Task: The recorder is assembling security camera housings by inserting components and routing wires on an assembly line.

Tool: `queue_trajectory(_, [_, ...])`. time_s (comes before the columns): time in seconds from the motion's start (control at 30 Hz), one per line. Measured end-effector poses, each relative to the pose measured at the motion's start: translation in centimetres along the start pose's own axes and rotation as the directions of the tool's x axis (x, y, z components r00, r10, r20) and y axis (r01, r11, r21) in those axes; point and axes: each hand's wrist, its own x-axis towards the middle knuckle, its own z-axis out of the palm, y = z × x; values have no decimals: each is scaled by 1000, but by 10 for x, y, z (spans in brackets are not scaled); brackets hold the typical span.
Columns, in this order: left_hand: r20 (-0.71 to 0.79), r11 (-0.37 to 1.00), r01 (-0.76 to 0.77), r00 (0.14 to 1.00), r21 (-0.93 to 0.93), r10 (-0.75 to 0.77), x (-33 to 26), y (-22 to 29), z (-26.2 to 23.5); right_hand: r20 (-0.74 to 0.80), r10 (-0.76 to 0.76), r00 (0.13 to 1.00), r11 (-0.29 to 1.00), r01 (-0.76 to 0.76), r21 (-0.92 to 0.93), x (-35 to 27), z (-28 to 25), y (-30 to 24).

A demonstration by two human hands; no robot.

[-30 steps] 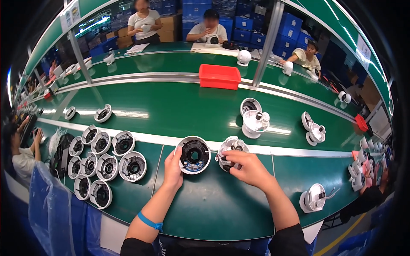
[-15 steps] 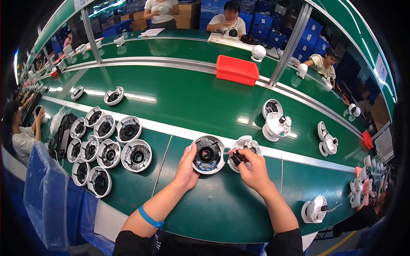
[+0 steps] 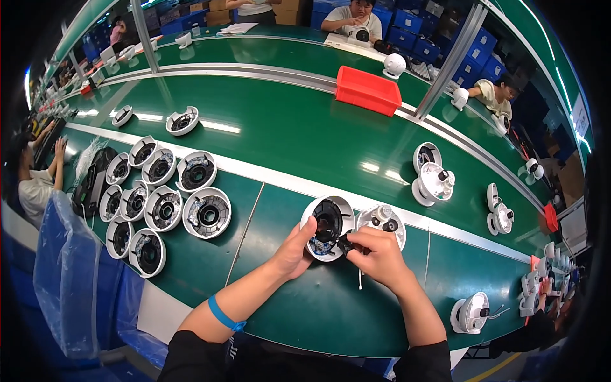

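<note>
A round white dome-camera housing [image 3: 332, 216] with a black inside lies tilted on the green bench in front of me. My left hand [image 3: 295, 251] grips its lower left rim. My right hand [image 3: 375, 253] pinches a small black part [image 3: 344, 244] at the housing's lower right edge. Just right of it lies a second white round housing [image 3: 384, 221] with small fittings inside, partly hidden by my right hand. A thin white stick [image 3: 359, 279] lies on the bench below my right hand.
Several similar housings [image 3: 167, 205] lie grouped at my left. Finished white dome units [image 3: 431, 179] stand on the belt [image 3: 280, 134] to the right; another unit [image 3: 470, 313] stands near the bench edge. A red bin [image 3: 368, 91] sits farther back. Other people work across and at left.
My head has shifted, so the bench sits lower right in view. My right hand has moved from the second housing to the first one's edge. My left hand keeps its grip.
</note>
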Motion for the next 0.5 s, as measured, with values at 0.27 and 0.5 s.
queue_trajectory(0.27, [78, 999, -42, 996, 19, 40, -1, 12, 10, 58, -207, 977, 952, 215, -219, 6, 7, -10])
queue_trajectory(0.5, [131, 958, -154, 983, 242, 125, -1, 20, 24, 25, -277, 961, 926, 274, -259, 9, 7, -15])
